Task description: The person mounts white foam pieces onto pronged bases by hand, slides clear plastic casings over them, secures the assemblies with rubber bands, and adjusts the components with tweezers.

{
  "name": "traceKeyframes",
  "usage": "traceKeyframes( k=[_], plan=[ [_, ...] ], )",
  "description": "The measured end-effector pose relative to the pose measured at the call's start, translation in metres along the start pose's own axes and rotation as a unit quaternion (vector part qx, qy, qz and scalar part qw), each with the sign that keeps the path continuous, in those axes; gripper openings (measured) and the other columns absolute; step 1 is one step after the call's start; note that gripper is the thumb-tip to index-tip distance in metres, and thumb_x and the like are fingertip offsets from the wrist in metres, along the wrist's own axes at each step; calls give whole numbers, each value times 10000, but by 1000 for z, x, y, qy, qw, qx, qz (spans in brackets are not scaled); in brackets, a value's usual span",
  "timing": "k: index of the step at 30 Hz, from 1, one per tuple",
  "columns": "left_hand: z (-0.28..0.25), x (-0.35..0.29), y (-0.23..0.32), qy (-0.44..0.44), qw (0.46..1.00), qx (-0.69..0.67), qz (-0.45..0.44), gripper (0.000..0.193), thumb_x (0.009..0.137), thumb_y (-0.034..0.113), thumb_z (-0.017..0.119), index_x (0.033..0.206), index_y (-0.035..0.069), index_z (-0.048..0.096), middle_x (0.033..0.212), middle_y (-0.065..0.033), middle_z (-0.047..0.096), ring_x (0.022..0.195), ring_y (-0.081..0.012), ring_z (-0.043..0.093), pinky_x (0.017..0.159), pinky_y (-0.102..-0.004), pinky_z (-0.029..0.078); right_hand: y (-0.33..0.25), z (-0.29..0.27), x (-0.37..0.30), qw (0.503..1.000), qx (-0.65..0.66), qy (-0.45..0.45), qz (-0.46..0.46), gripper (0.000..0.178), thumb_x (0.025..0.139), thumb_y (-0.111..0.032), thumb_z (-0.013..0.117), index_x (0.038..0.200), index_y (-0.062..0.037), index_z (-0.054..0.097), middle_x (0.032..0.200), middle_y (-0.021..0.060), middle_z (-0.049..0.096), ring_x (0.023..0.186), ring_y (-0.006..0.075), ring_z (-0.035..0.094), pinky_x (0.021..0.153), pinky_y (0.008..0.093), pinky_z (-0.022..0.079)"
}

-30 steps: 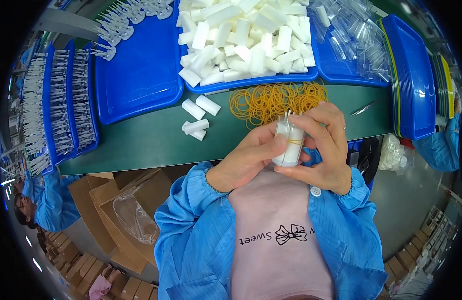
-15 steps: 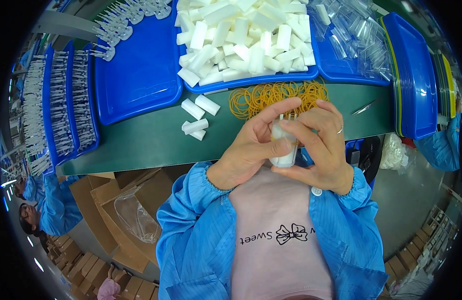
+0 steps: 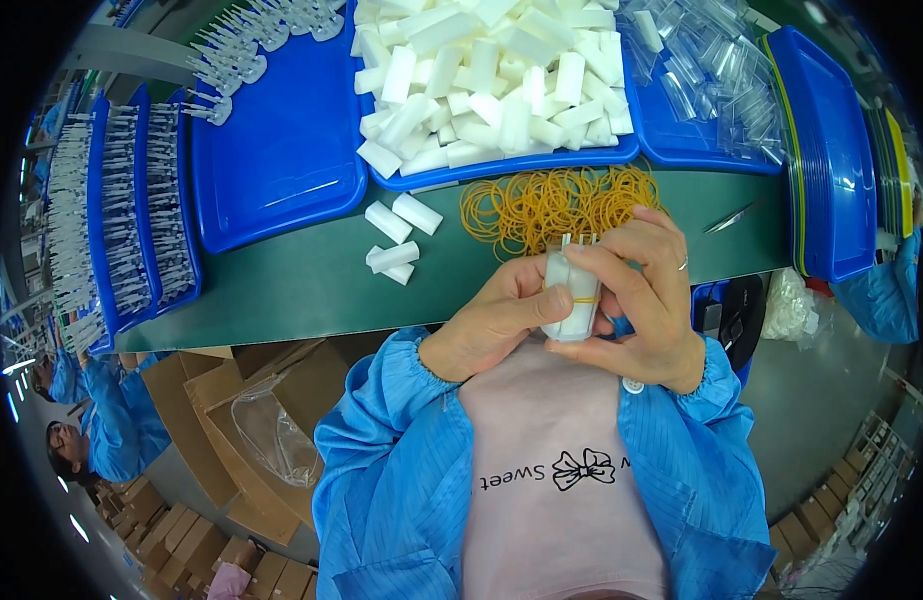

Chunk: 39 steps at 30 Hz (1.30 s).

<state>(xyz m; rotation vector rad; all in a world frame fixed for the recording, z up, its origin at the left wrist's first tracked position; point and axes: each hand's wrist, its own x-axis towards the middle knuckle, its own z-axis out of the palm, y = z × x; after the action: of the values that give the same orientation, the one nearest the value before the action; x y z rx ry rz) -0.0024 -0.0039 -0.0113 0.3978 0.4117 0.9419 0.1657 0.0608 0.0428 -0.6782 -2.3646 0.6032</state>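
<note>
- Head view, looking down: a white bundle [image 3: 581,320], with a thin yellow band [image 3: 587,299] around its middle and slim prongs [image 3: 569,240] at its upper end, is held in front of the chest, about level with the near edge of a green table [image 3: 281,300].
- Same view, left hand [image 3: 496,312]: closed on the bundle, thumb pressed along its side; the far fingertips are hidden.
- Same view, right hand [image 3: 656,300]: gripping from the other side, index finger near the prongs, thumb at the lower end. How firmly either hand presses, I cannot tell.
- Same view, risks at the hands: the band looks narrow, so a fingertip rubbing along it could roll it off-centre or snap it away, letting the parts loosen. Sideways pressure from the index finger could bend a prong. If both grips slackened, the bundle might drop past the table edge, towards the open cardboard box [image 3: 251,420] or the floor.
- Same view, risks beyond: a tangled heap of yellow rubber bands [image 3: 561,205] lies just past the fingers and could snag on the prongs. Four loose white blocks [image 3: 389,222] left of it might be knocked by a sleeve.
</note>
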Motion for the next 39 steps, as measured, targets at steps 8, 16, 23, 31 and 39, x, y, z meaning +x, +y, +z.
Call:
traceKeyframes(
  k=[8,16,23,31,39],
  plan=[
    [4,-2,3,6,1000,-14,-21,560,906,403,604,1272,-5,487,1140,-132,601,1074,-212,592,937,-342,472,2,0,0,1000,-8,11,2,627,549,-294,829,1108,-78,645,1000,61,533,942,235,529,946,473,380],
    [4,0,5,-22,998,-53,14,540,887,287,654,1304,13,447,1215,-108,559,1089,-205,577,964,-342,455,4,2,1,1000,-10,17,-7,652,545,-281,834,1129,-73,633,1016,68,537,956,239,527,940,476,385],
    [4,0,7,-12,998,-55,31,530,871,299,677,1269,18,470,1189,-90,564,1060,-185,581,928,-321,467,3,5,2,1000,5,21,-20,678,549,-275,833,1157,-68,618,1032,75,530,962,253,525,926,486,392],
    [11,-2,11,39,994,-60,83,581,850,227,701,1319,29,421,1100,-61,563,971,-188,571,878,-341,467,5,-11,5,988,129,53,66,682,579,-181,814,1205,-46,580,1214,144,517,1101,302,522,942,414,410],
    [14,-3,18,90,990,80,75,714,817,346,723,1355,40,369,1053,-59,524,854,-182,573,699,-317,481,100,-94,-42,955,-150,28,256,182,780,11,641,956,-29,662,972,101,614,885,254,601,749,314,464]
  ],
)
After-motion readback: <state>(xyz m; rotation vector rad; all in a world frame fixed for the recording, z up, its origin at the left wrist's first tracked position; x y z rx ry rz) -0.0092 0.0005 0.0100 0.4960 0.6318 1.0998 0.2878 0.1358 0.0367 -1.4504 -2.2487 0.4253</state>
